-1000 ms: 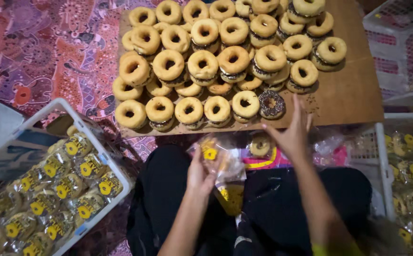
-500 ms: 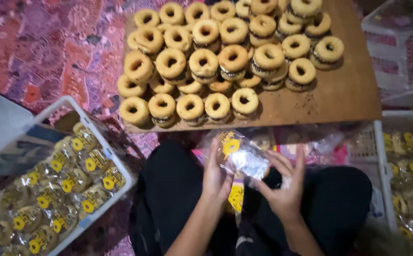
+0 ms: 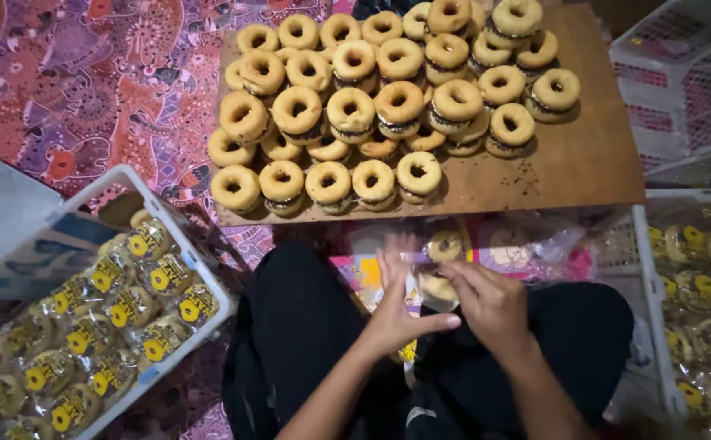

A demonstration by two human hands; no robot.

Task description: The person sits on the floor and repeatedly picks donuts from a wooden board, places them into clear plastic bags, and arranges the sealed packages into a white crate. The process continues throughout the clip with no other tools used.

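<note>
My left hand [image 3: 395, 308] and my right hand [image 3: 492, 300] meet over my lap, both gripping a small clear plastic bag [image 3: 435, 287] with a filled donut inside. The left fingers are blurred. Just beyond the hands lies a loose heap of clear bags [image 3: 527, 244], one with a donut [image 3: 445, 244] showing through it. Farther out, a wooden board [image 3: 588, 163] carries many chocolate-filled ring donuts [image 3: 372, 106], stacked in rows.
A white crate [image 3: 223, 303] at my left holds several bagged donuts with yellow labels. Another white crate [image 3: 646, 269] at my right holds more. An empty white basket [image 3: 686, 90] stands at the far right. A patterned purple carpet [image 3: 86, 81] covers the floor.
My right hand took a donut from the board's front row and came back. Both hands have closed together on the bag with the donut, lower over my lap.
</note>
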